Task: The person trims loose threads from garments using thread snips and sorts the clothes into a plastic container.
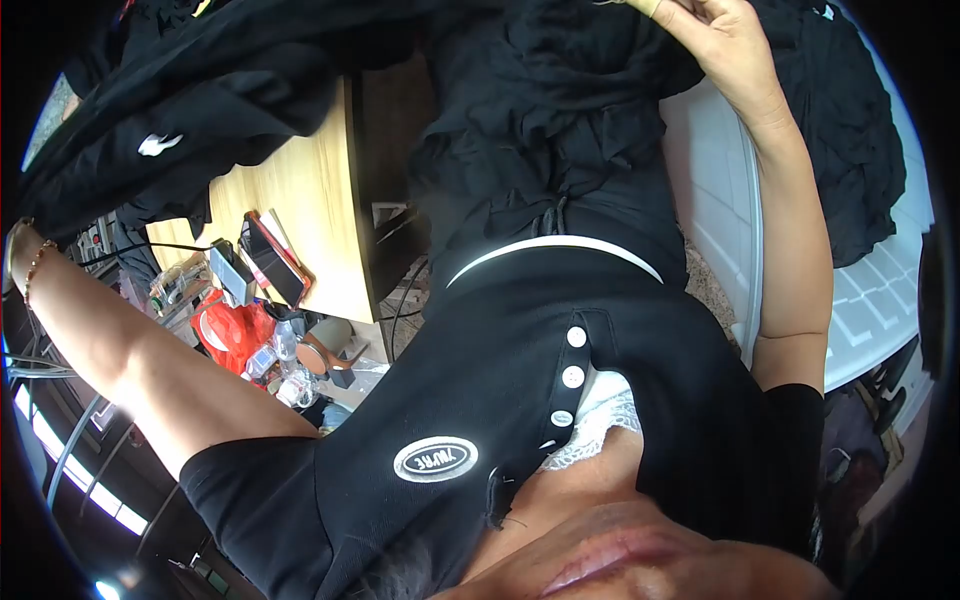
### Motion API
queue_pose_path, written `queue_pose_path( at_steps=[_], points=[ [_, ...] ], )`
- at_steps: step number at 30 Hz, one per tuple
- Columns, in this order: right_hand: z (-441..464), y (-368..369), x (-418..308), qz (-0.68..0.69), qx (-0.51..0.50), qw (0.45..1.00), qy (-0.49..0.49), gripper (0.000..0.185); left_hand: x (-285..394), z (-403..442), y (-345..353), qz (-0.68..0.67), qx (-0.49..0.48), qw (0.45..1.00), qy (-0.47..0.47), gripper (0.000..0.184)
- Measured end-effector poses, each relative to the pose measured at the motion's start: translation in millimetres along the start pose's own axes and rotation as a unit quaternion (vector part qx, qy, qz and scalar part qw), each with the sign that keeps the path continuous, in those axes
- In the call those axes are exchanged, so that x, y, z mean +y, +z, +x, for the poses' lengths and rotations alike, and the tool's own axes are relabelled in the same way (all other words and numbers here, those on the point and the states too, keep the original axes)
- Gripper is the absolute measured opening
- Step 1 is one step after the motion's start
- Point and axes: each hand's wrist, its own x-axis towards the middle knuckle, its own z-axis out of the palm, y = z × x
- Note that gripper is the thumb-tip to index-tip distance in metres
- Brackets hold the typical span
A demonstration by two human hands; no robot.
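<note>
Dark cloth lies bunched over the lap, and a long black garment [250,85] with a small white mark stretches across the upper left. At the far left edge, my left hand [20,238], with a beaded bracelet at its wrist, is against the end of this garment; its fingers are hidden. My right hand [715,30] is at the top edge, closed on black cloth [590,60], its thumb pointing left and its other fingers curled. The frame cuts off part of this hand.
Left of the lap is a wooden tabletop [300,190] with a red-edged phone [275,258]. A red plastic bag [232,330] and small items lie nearby. On the right, more black cloth [840,130] hangs over a pale plastic basket [870,310]. Cables and metal bars show at left.
</note>
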Motion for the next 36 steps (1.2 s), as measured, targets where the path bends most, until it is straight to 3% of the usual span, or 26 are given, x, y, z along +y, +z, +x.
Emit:
queue_pose_path(
  at_steps=[4,6,9,11,13,15,16,17,18,19,21,25,27,31,33,35,36],
  points=[
    [2.1,-0.4,5.2,0.07,0.036,0.997,-0.009,0.033,11.8,-11.9,2.6,0.017,0.023,1.0,0.001,0.04],
    [1.5,-0.9,5.8,0.067,0.032,0.997,-0.009,0.033,28.3,-22.2,4.9,-0.022,0.088,0.995,0.036,0.042],
    [2.4,-0.3,-6.3,0.051,0.03,0.998,0.013,0.033,104.9,-87.2,1.7,-0.245,0.165,0.939,0.176,0.043],
    [3.3,-1.4,-6.9,0.051,0.041,0.998,0.013,0.033,179.4,-164.0,-6.1,-0.415,0.092,0.857,0.292,0.045],
    [1.9,-1.8,6.7,0.064,0.058,0.996,-0.015,0.032,245.3,-258.8,-11.5,-0.493,-0.053,0.775,0.391,0.046],
    [-0.7,5.7,11.7,0.07,0.101,0.991,-0.046,0.033,286.7,-346.0,-3.0,-0.47,-0.211,0.715,0.473,0.047],
    [0.9,6.5,11.1,0.074,0.121,0.988,-0.064,0.033,296.1,-384.3,10.6,-0.426,-0.289,0.685,0.516,0.065],
    [1.3,2.4,6.3,0.059,0.111,0.992,-0.029,0.033,307.5,-411.7,11.6,-0.335,-0.325,0.703,0.536,0.075],
    [-0.9,-4.2,-0.1,0.044,0.104,0.994,0.007,0.033,313.0,-441.0,30.8,-0.413,-0.293,0.688,0.52,0.071],
    [-1.7,-8.8,-4.1,0.028,0.097,0.994,0.044,0.033,319.8,-466.0,37.1,-0.439,-0.178,0.706,0.526,0.058],
    [-1.4,-6.7,-7.6,0.035,0.111,0.992,0.039,0.032,325.0,-489.0,22.7,-0.454,-0.083,0.698,0.548,0.046],
    [-1.0,-6.0,-7.2,0.045,0.121,0.991,0.027,0.029,320.8,-520.0,18.2,-0.474,-0.05,0.645,0.598,0.045],
    [-1.3,-6.1,-7.0,0.041,0.123,0.991,0.029,0.03,314.3,-526.6,29.2,-0.435,-0.117,0.646,0.616,0.044],
    [-1.3,-6.3,-5.5,0.043,0.13,0.99,0.016,0.03,311.2,-490.1,38.0,-0.58,-0.178,0.608,0.512,0.043],
    [-0.8,-6.1,-6.6,0.042,0.134,0.99,0.022,0.031,296.7,-455.7,5.5,-0.63,-0.379,0.596,0.322,0.036],
    [-1.2,-6.1,-6.5,0.038,0.136,0.99,0.023,0.031,279.9,-430.4,-5.5,-0.726,-0.403,0.508,0.231,0.033],
    [-0.6,-6.8,-6.2,0.034,0.135,0.99,0.019,0.032,272.0,-417.0,-1.5,-0.766,-0.375,0.49,0.182,0.034]
  ],
)
